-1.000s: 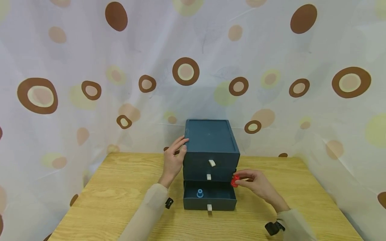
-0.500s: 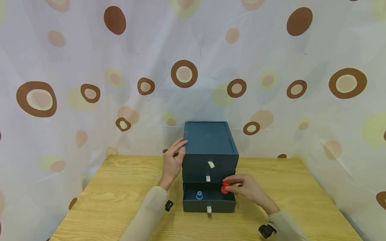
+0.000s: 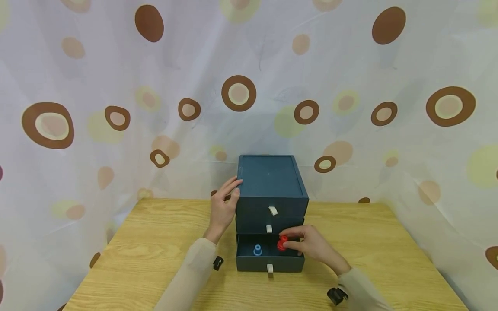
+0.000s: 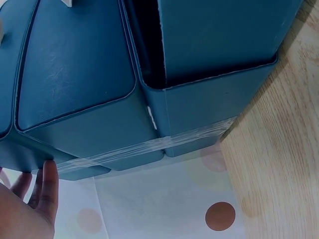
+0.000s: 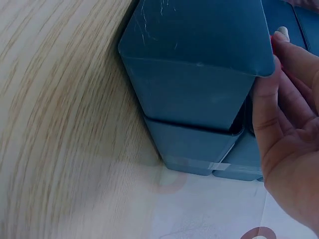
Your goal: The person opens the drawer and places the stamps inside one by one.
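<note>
A dark blue three-drawer cabinet (image 3: 268, 176) stands on the table, its bottom drawer (image 3: 253, 264) pulled out. Inside that drawer, toward the left, a small blue stepped piece (image 3: 257, 250) with a wide base stands upright. My right hand (image 3: 313, 245) pinches a similar red stepped piece (image 3: 282, 245) between thumb and fingers, over the drawer's right half. Whether its base touches the drawer floor, I cannot tell. The drawer wall mostly hides the red piece in the right wrist view. My left hand (image 3: 222, 210) rests against the cabinet's upper left side, fingers (image 4: 50, 186) extended along it.
White pull tabs hang on the drawer fronts, such as the top tab (image 3: 273, 211). Clear tape (image 4: 164, 143) runs along the cabinet's side. Behind the wooden table (image 3: 155, 242) hangs a spotted curtain (image 3: 268, 43). The two upper drawers are closed.
My right hand has carried the red piece leftward from the drawer's right edge to over its inside. The left hand keeps its place on the cabinet, and the blue piece has not moved.
</note>
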Motion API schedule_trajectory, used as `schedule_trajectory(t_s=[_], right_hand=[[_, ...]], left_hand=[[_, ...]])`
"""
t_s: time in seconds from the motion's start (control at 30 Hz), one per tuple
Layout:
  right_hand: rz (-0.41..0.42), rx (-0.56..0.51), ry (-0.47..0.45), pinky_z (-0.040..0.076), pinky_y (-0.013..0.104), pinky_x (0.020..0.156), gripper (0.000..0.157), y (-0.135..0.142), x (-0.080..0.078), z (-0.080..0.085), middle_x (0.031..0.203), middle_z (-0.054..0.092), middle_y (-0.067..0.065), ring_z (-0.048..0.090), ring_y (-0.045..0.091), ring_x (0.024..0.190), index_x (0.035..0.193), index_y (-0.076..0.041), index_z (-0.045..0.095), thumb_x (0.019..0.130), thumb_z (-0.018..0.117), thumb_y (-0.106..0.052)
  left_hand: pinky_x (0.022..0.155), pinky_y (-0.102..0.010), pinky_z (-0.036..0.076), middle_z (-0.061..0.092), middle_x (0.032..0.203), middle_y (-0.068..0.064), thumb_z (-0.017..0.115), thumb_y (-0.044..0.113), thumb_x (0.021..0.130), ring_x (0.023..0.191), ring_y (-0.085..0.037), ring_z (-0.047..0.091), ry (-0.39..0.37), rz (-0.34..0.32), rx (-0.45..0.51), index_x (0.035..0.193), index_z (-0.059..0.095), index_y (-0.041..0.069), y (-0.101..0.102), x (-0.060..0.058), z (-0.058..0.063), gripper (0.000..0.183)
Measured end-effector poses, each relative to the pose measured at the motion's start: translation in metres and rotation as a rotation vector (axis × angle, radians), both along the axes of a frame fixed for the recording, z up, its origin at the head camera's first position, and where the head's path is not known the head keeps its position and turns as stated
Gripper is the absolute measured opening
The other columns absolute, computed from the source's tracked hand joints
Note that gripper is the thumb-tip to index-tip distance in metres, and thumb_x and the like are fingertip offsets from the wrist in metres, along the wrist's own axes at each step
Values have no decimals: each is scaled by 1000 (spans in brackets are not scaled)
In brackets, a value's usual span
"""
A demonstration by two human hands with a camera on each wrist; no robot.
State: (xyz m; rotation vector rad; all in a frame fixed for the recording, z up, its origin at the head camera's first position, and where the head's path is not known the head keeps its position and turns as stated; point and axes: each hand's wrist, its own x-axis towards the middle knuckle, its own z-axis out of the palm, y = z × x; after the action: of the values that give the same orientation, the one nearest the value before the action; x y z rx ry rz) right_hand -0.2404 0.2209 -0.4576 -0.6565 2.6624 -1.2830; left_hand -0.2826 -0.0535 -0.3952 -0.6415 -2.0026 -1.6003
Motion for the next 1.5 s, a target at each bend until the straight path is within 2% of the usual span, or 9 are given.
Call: schedule_trajectory(t_s=[0.1, 0.27, 0.33, 0.5, 0.53, 0.97, 1.23, 1.5], right_hand=[[-7, 8, 11, 54, 30, 50, 35, -2, -1, -1, 109, 72, 11, 68, 19, 72, 119, -6, 70, 91, 71, -26], [-23, 41, 12, 50, 29, 44, 32, -3, -3, -5, 106, 73, 9, 57, 13, 49, 118, -8, 71, 91, 71, -25], [-22, 53, 17, 52, 25, 50, 31, -5, -5, -7, 104, 74, 7, 60, 9, 54, 117, -7, 72, 90, 72, -24], [4, 96, 56, 55, 20, 72, 28, -9, -10, -8, 102, 75, 5, 69, 11, 86, 113, -5, 73, 90, 72, -21], [8, 110, 63, 55, 21, 72, 27, -9, -10, -8, 101, 75, 4, 70, 12, 88, 113, -6, 73, 90, 72, -20], [59, 189, 115, 56, 23, 72, 21, -22, -10, -16, 98, 76, 0, 71, 9, 85, 107, -9, 75, 88, 74, -17], [22, 180, 157, 57, 26, 72, 20, -24, -11, -19, 96, 76, 2, 71, 11, 84, 105, -7, 75, 86, 75, -11], [12, 206, 148, 58, 31, 76, 23, -24, -9, -18, 102, 76, 4, 72, 17, 91, 108, -6, 75, 86, 75, -12]], left_hand=[[91, -55, 51, 52, 141, -24, 53, 10, 100, 126, -37, 54, -2, -3, 1, 127, 63, -3, 1, -1, 0, 32], [91, -54, 51, 52, 141, -24, 53, 10, 100, 126, -36, 55, -5, -4, -1, 128, 63, -2, 1, 0, -1, 32], [91, -54, 51, 52, 141, -25, 53, 10, 100, 125, -37, 55, -4, -1, 2, 127, 63, -3, 2, 0, -1, 32], [90, -54, 52, 53, 141, -25, 53, 9, 100, 125, -38, 56, 5, 4, 7, 127, 63, -4, 1, 0, 0, 32], [90, -53, 52, 53, 140, -25, 53, 8, 99, 124, -38, 56, 8, 3, 7, 127, 63, -4, 1, 0, 0, 32], [89, -54, 52, 52, 140, -26, 53, 8, 99, 123, -38, 56, 17, 5, 10, 127, 63, -4, 0, 0, -2, 32], [87, -54, 52, 53, 139, -26, 53, 7, 99, 123, -39, 56, 35, 13, 11, 126, 64, -4, 1, 0, 1, 31], [87, -51, 53, 53, 140, -25, 53, 8, 99, 124, -38, 56, 25, 9, 3, 126, 64, -4, 1, 1, 0, 31]])
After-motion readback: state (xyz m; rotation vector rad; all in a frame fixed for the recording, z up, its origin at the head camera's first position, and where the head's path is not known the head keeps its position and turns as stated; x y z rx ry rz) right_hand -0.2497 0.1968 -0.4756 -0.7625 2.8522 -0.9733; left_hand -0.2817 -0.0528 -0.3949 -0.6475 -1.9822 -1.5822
